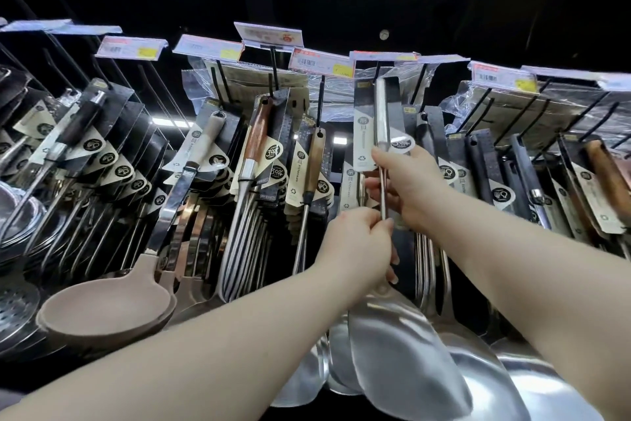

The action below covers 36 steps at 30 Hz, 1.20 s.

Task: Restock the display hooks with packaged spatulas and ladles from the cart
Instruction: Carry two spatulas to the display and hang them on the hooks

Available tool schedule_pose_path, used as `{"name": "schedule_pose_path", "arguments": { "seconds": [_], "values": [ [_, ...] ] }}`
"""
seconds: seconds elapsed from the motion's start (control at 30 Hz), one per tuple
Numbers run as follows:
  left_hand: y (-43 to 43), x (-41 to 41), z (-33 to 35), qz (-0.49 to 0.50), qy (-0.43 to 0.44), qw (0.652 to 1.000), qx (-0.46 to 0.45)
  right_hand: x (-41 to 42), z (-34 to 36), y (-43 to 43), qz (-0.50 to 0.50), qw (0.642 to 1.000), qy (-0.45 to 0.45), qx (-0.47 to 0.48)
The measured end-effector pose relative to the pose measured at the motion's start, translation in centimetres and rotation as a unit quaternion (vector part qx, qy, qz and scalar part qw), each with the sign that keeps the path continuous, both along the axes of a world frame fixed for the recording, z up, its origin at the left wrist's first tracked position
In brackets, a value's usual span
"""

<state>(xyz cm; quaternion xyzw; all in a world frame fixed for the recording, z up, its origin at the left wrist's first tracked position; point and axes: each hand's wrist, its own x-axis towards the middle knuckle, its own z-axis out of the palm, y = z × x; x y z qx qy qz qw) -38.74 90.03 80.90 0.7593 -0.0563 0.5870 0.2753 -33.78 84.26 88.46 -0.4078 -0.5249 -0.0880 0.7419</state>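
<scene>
Price tags (131, 47) too blurred to read. Steel spatula (406, 338) blade cut off by the lower edge, shaft partly hidden inside the left hand (358, 243).

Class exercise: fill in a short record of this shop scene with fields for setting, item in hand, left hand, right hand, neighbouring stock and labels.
setting: display wall of hooks hung with packaged kitchen utensils
item in hand: steel spatula on a backing card, held up at the hooks
left hand: left hand grips the thin shaft low down
right hand: right hand holds shaft and card higher up
neighbouring stock: beige ladle at lower left; wooden-handled utensil left of centre
labels: price tags along the hook ends, text unreadable
</scene>
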Motion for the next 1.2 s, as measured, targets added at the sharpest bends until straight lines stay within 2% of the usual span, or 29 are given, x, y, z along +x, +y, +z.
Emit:
{"name": "schedule_pose_path", "arguments": {
  "seconds": [0.33,0.5,0.63,0.73,0.83,0.97,1.03,1.2],
  "values": [
    [-1.3,0.2,1.4,-0.067,0.047,0.996,-0.048,0.6,1.2,-0.6,0.001,0.996,0.034,-0.084],
    [0.8,1.4,1.0,-0.046,0.058,0.996,-0.058,1.1,0.6,0.2,-0.018,0.993,0.030,-0.114],
    [3.5,2.0,0.6,-0.023,0.066,0.992,-0.101,1.6,-1.7,1.8,-0.085,0.981,0.001,-0.175],
    [4.1,2.0,0.3,-0.032,0.079,0.988,-0.125,2.5,-3.0,2.9,-0.165,0.972,-0.048,-0.162],
    [4.2,2.2,0.6,0.005,0.090,0.989,-0.120,3.4,-2.5,3.9,-0.204,0.964,-0.059,-0.162],
    [4.7,2.2,0.5,0.164,0.117,0.977,-0.070,4.6,-1.9,5.6,-0.158,0.967,0.004,-0.199],
    [5.2,1.6,0.2,0.210,0.119,0.970,-0.043,5.2,-2.0,6.1,-0.165,0.961,0.010,-0.221],
    [6.1,-0.8,-0.3,0.212,0.093,0.973,-0.015,5.6,-2.1,6.3,-0.220,0.938,-0.001,-0.270]
  ]
}}
